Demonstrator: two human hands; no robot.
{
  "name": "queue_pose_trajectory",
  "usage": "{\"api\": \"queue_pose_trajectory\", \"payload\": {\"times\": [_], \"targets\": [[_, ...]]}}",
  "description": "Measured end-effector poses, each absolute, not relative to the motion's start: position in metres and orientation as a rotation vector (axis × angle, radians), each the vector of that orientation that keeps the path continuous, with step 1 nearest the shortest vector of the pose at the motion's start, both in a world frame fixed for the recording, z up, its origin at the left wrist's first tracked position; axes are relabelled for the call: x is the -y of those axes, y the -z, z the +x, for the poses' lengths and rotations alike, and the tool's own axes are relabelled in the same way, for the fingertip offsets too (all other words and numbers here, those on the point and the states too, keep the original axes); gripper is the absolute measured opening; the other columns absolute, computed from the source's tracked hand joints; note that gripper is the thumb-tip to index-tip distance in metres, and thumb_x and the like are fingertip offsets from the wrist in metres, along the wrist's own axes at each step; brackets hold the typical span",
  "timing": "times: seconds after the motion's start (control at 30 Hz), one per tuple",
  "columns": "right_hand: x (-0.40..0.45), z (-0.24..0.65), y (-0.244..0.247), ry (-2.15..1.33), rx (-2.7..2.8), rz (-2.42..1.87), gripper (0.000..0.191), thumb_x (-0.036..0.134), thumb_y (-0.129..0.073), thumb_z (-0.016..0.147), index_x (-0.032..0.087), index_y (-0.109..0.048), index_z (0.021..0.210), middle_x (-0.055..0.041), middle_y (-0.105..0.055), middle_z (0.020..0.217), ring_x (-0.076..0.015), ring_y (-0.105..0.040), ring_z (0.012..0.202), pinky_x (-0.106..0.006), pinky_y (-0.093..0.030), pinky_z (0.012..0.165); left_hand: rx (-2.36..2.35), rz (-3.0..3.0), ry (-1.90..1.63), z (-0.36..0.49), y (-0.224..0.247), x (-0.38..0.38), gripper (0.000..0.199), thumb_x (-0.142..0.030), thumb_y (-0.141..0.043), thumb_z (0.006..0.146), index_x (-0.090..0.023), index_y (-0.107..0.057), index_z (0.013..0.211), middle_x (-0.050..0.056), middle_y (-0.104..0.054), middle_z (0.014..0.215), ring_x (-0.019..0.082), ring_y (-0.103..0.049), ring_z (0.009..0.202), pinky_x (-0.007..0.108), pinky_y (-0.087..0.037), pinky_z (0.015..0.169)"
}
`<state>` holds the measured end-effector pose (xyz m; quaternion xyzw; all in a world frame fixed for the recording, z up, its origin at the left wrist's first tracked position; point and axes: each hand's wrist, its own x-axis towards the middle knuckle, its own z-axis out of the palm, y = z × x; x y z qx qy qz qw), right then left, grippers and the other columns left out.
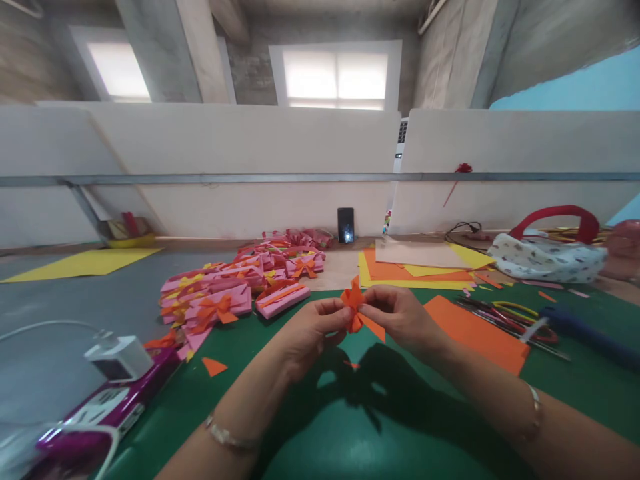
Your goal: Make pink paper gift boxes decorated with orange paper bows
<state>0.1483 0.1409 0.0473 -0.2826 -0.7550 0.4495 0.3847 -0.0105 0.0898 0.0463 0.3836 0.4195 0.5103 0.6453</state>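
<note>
An orange paper bow (pixel 355 301) is held up above the green mat, between my two hands. My left hand (pixel 323 323) pinches its left side with thumb and fingers. On its right side, my right hand (pixel 393 312) is closed on the paper in the same way. A pointed orange tail hangs below my right fingertips. Beyond my left hand lies a pink folded paper piece with an orange strip (pixel 283 300), beside a heap of pink paper pieces with orange and yellow bows (pixel 220 307). Both hands cast shadows on the mat.
Orange sheet (pixel 480 333), scissors and tools (pixel 520 320), and a blue-handled tool (pixel 590 333) lie right. Stacked coloured paper (pixel 420 257), a phone (pixel 345 225) and a patterned basket (pixel 547 257) stand behind. A purple power strip (pixel 120 400) with a white charger (pixel 119 359) is left.
</note>
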Motion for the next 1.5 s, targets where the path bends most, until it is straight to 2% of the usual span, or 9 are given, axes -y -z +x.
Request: {"api": "queue_pose_trajectory", "payload": {"times": [0.43, 0.63, 0.77, 0.9, 1.13, 1.27, 1.37, 1.43, 1.5], "targets": [[-0.138, 0.148, -0.054, -1.195, 1.895, -0.818, 0.010, 0.022, -0.057, 0.073, 0.014, -0.061, 0.068, 0.0021, -0.057, 0.061, -0.0089, -0.050, 0.057, -0.021, -0.039, 0.054, -1.040, 0.970, -1.177, -0.005, -0.047, -0.089, 0.020, -0.028, -0.070, 0.067, -0.016, -0.069, 0.082, 0.001, -0.059, 0.074, 0.009, -0.048, 0.064, 0.020, -0.036, 0.061], [-0.134, 0.146, -0.054, -1.195, 1.892, -0.870, 0.012, 0.025, -0.060, 0.072, 0.014, -0.061, 0.067, 0.0006, -0.057, 0.062, -0.0092, -0.048, 0.056, -0.021, -0.036, 0.051, -1.131, 1.124, -1.192, -0.005, -0.048, -0.089, 0.014, -0.029, -0.067, 0.070, -0.015, -0.067, 0.073, -0.001, -0.054, 0.063, 0.009, -0.041, 0.056, 0.022, -0.032, 0.056], [-0.136, 0.146, -0.050, -1.112, 1.948, -0.894, 0.012, 0.023, -0.058, 0.071, 0.013, -0.063, 0.066, 0.0010, -0.056, 0.059, -0.0083, -0.043, 0.052, -0.021, -0.031, 0.047, -1.215, 1.239, -1.202, -0.002, -0.050, -0.090, 0.012, -0.027, -0.065, 0.069, -0.015, -0.065, 0.069, 0.002, -0.058, 0.066, 0.013, -0.048, 0.064, 0.025, -0.035, 0.063], [-0.139, 0.145, -0.046, -1.003, 1.985, -0.917, 0.013, 0.021, -0.055, 0.071, 0.013, -0.063, 0.065, 0.0013, -0.056, 0.058, -0.0084, -0.042, 0.052, -0.021, -0.031, 0.048, -1.239, 1.292, -1.245, 0.003, -0.050, -0.090, 0.011, -0.023, -0.063, 0.069, -0.015, -0.063, 0.063, 0.001, -0.057, 0.062, 0.013, -0.048, 0.062, 0.024, -0.035, 0.062], [-0.136, 0.137, -0.035, -0.990, 1.837, -0.935, 0.010, 0.021, -0.055, 0.070, 0.015, -0.057, 0.062, 0.0014, -0.056, 0.059, -0.0104, -0.047, 0.055, -0.023, -0.037, 0.052, -1.152, 0.932, -1.259, 0.009, -0.038, -0.092, 0.012, -0.026, -0.063, 0.070, -0.015, -0.059, 0.066, -0.003, -0.050, 0.060, 0.007, -0.038, 0.050, 0.021, -0.029, 0.050], [-0.143, 0.141, -0.037, -1.046, 1.641, -0.915, 0.014, 0.024, -0.057, 0.071, 0.017, -0.053, 0.060, 0.0036, -0.049, 0.055, -0.0092, -0.044, 0.053, -0.022, -0.036, 0.050, -1.113, 0.736, -1.286, 0.005, -0.039, -0.091, 0.013, -0.024, -0.068, 0.067, -0.016, -0.058, 0.066, -0.002, -0.054, 0.065, 0.008, -0.046, 0.056, 0.021, -0.035, 0.055], [-0.146, 0.152, -0.051, -1.053, 1.543, -0.871, 0.016, 0.028, -0.061, 0.073, 0.017, -0.056, 0.063, 0.0027, -0.051, 0.057, -0.0093, -0.046, 0.056, -0.022, -0.038, 0.054, -1.054, 0.673, -1.346, 0.001, -0.041, -0.091, 0.017, -0.024, -0.073, 0.064, -0.016, -0.059, 0.070, -0.001, -0.057, 0.069, 0.009, -0.052, 0.065, 0.021, -0.038, 0.062], [-0.141, 0.160, -0.066, -1.081, 1.641, -0.757, 0.020, 0.033, -0.061, 0.076, 0.017, -0.059, 0.064, 0.0015, -0.052, 0.057, -0.0099, -0.047, 0.055, -0.024, -0.039, 0.054, -1.034, 0.638, -1.381, -0.001, -0.042, -0.091, 0.023, -0.025, -0.077, 0.059, -0.017, -0.059, 0.072, -0.002, -0.059, 0.070, 0.008, -0.052, 0.066, 0.020, -0.038, 0.062], [-0.129, 0.168, -0.084, -1.107, 1.890, -0.623, 0.032, 0.038, -0.054, 0.081, 0.018, -0.058, 0.057, 0.0011, -0.050, 0.051, -0.0096, -0.044, 0.049, -0.024, -0.036, 0.048, -1.040, 0.611, -1.395, -0.003, -0.041, -0.092, 0.028, -0.026, -0.080, 0.055, -0.016, -0.060, 0.072, -0.003, -0.059, 0.068, 0.007, -0.050, 0.063, 0.019, -0.036, 0.059]]}}
